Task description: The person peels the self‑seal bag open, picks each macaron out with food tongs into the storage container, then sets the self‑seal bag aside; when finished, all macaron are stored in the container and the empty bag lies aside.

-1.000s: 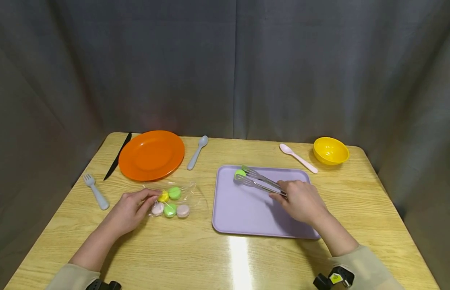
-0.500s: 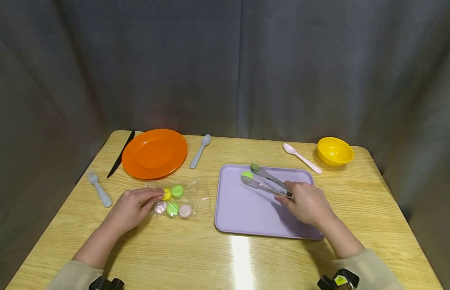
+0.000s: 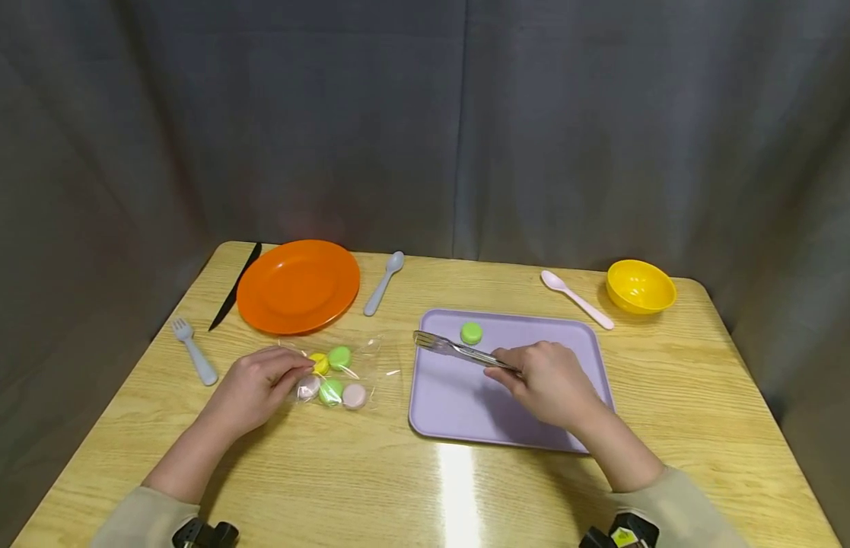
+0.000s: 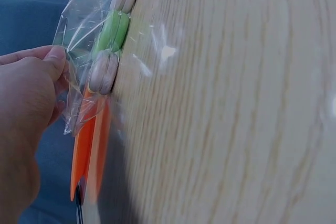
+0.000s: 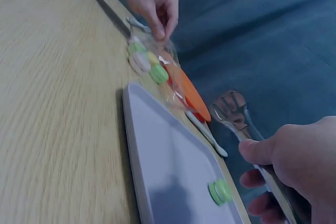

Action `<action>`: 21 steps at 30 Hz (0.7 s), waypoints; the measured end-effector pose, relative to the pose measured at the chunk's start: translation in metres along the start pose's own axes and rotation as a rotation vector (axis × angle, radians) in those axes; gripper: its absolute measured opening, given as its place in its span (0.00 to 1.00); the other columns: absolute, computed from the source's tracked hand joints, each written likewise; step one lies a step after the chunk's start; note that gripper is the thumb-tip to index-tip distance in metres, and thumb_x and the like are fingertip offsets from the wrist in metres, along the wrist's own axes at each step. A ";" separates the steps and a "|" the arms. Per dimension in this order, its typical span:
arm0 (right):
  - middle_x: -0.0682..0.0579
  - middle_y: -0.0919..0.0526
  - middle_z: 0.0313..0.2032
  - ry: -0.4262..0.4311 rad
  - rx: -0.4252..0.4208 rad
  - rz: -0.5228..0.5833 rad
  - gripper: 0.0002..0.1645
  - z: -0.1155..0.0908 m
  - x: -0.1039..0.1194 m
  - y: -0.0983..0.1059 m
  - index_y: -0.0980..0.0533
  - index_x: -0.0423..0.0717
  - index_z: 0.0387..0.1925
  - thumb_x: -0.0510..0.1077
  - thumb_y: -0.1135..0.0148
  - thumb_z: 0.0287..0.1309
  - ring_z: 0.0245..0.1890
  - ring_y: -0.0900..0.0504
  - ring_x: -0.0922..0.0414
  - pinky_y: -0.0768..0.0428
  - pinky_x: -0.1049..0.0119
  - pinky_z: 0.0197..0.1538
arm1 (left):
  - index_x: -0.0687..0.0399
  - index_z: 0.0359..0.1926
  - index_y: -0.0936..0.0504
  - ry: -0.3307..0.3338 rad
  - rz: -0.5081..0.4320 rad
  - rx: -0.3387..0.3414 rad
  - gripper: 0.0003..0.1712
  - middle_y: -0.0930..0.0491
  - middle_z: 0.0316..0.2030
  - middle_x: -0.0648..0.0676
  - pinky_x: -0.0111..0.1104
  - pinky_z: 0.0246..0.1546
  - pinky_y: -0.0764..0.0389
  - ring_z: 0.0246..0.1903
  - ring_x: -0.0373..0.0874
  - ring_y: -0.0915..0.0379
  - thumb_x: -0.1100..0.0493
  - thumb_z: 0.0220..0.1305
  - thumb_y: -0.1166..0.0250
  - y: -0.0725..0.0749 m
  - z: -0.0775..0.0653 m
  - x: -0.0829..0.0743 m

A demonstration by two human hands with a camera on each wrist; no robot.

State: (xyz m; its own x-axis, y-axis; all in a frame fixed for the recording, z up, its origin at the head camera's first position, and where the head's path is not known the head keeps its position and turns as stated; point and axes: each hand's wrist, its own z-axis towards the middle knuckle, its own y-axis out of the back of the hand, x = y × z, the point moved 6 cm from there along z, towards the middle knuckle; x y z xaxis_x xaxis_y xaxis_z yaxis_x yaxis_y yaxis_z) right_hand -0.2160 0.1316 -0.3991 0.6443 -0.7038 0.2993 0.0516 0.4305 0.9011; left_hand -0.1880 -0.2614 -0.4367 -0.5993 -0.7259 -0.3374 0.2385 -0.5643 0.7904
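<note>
In the head view my left hand point(image 3: 253, 387) pinches the left edge of a clear plastic bag point(image 3: 377, 374). Several macarons lie inside it: green, pale pink and a yellow one point(image 3: 319, 363) partly behind my fingertips. My right hand point(image 3: 549, 382) grips metal tongs point(image 3: 466, 352) above a lilac tray point(image 3: 452, 415). The tongs' two arms are squeezed together with nothing between their slotted tips. A single green macaron point(image 3: 471, 332) rests on the tray near its back edge, apart from the tongs; it also shows in the right wrist view point(image 5: 220, 191).
Behind the bag is an orange plate point(image 3: 297, 288), with a black knife point(image 3: 234, 289) and a grey fork point(image 3: 195, 354) to its left and a grey spoon point(image 3: 383, 285) to its right. A pink spoon point(image 3: 577, 299) and a yellow bowl point(image 3: 641, 288) stand back right.
The tongs have come away from the green macaron, swung left, and their arms have come together. The macaron stays on the tray. My left hand keeps its pinch on the bag.
</note>
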 end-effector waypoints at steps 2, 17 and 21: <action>0.69 0.30 0.17 0.027 0.022 -0.012 0.09 0.005 0.007 -0.005 0.16 0.58 0.30 0.50 0.24 0.65 0.19 0.33 0.65 0.31 0.63 0.23 | 0.54 0.43 0.08 0.013 -0.007 0.005 0.13 0.11 0.42 0.48 0.44 0.45 0.11 0.44 0.46 0.13 0.72 0.59 0.22 0.000 -0.001 0.001; 0.64 0.26 0.19 0.137 0.141 -0.105 0.17 0.033 0.046 -0.052 0.24 0.57 0.25 0.53 0.25 0.66 0.18 0.27 0.58 0.25 0.52 0.22 | 0.53 0.44 0.09 0.054 -0.033 0.025 0.10 0.10 0.42 0.47 0.41 0.42 0.11 0.42 0.43 0.13 0.69 0.63 0.23 -0.002 -0.003 0.002; 0.63 0.22 0.22 0.119 0.132 -0.076 0.12 0.038 0.049 -0.056 0.17 0.54 0.32 0.55 0.25 0.66 0.20 0.26 0.60 0.24 0.54 0.22 | 0.53 0.44 0.09 0.056 -0.043 0.020 0.10 0.10 0.41 0.46 0.40 0.40 0.11 0.41 0.41 0.13 0.69 0.63 0.23 -0.002 -0.004 0.003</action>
State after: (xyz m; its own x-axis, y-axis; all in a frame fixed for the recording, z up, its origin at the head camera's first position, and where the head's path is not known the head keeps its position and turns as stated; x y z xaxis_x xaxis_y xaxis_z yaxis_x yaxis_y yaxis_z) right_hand -0.2161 0.0515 -0.4227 0.7287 -0.6560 0.1965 0.0081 0.2952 0.9554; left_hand -0.1873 -0.2638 -0.4410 -0.5649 -0.7222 -0.3991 0.1975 -0.5880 0.7844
